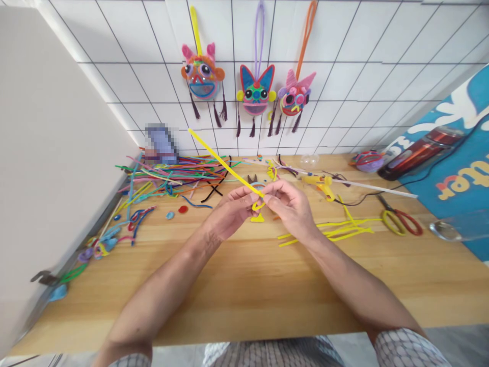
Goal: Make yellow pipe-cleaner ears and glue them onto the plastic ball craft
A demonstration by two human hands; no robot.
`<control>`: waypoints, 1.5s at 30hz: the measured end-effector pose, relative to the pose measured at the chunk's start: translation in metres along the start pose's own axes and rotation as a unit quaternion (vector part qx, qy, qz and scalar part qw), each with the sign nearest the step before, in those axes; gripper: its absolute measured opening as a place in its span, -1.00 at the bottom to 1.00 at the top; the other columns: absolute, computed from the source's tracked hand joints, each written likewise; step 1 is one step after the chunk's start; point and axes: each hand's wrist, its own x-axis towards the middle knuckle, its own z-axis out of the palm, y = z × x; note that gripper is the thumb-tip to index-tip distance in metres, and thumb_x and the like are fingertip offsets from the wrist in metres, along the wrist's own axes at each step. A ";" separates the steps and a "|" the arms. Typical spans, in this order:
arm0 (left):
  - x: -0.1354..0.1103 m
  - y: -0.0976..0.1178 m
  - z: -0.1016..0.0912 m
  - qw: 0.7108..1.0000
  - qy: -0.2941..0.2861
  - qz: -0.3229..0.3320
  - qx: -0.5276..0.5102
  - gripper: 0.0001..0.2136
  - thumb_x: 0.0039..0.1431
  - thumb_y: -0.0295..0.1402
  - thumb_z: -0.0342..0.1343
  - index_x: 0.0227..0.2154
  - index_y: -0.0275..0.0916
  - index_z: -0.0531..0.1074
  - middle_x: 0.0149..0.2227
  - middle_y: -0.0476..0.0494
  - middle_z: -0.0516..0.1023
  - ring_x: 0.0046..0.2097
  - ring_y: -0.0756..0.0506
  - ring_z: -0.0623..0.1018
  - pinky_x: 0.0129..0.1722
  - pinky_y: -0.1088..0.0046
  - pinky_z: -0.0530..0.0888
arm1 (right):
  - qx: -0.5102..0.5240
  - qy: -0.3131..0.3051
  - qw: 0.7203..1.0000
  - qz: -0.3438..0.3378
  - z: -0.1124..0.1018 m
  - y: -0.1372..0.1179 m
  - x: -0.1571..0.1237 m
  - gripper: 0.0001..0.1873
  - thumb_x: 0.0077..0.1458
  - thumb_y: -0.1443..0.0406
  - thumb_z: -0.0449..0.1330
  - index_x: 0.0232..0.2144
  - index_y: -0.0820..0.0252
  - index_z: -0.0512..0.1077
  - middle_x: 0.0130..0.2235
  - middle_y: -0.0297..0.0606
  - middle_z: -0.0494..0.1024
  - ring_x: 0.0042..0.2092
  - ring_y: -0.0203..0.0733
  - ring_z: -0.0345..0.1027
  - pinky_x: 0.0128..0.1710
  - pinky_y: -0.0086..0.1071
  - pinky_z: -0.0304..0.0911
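Observation:
A yellow pipe cleaner (225, 165) is pinched between my two hands above the middle of the table. Its long straight end points up and to the left, and its lower end bends into a small loop under my fingers. My left hand (240, 209) is closed on the stem beside the loop. My right hand (288, 206) pinches the same pipe cleaner at the bend, its fingertips almost touching the left ones. Just below the hands lies a small yellow bent piece (257, 218). Pliers (252, 179) show partly behind my fingers.
Many coloured pipe cleaners (179, 171) lie heaped at the back left. Yellow ones (336, 229) are on the right, near scissors (401, 219) and a yellow glue gun (321, 184) with a cord. A red bottle (420, 153) and a clear glass (458, 227) stand farther right. Decorated masks (256, 94) hang on the wall.

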 end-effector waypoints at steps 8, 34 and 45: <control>0.000 -0.002 -0.001 1.000 -0.021 -0.008 -0.008 -0.71 -0.10 -0.25 0.66 -0.39 -0.26 0.71 -0.45 -0.05 0.60 -0.42 0.06 0.53 -0.35 0.54 0.51 | -0.007 -0.009 1.000 0.011 0.001 -0.007 -0.004 -0.75 0.25 0.10 0.40 -0.23 0.13 0.52 -0.34 -0.31 0.66 -0.38 -0.23 0.58 -0.42 -0.36 0.55; -0.007 -0.013 0.010 0.923 0.156 0.242 0.253 -0.78 0.12 -0.19 0.51 -0.35 -0.20 0.66 -0.37 -0.04 0.67 -0.34 -0.02 0.52 -0.23 0.43 0.45 | -0.122 0.073 0.989 -0.026 0.001 0.011 -0.003 -0.85 0.27 0.16 0.34 -0.20 0.10 0.59 -0.30 -0.30 0.59 -0.29 -0.22 0.43 -0.31 -0.34 0.40; -0.006 -0.007 0.012 0.940 0.134 0.200 0.244 -0.70 0.11 -0.10 0.49 -0.43 -0.22 0.61 -0.48 0.02 0.51 -0.40 0.01 0.39 -0.30 0.44 0.37 | -0.135 0.070 0.988 -0.032 0.002 0.015 -0.005 -0.87 0.29 0.21 0.32 -0.17 0.11 0.61 -0.30 -0.31 0.57 -0.30 -0.24 0.42 -0.32 -0.37 0.40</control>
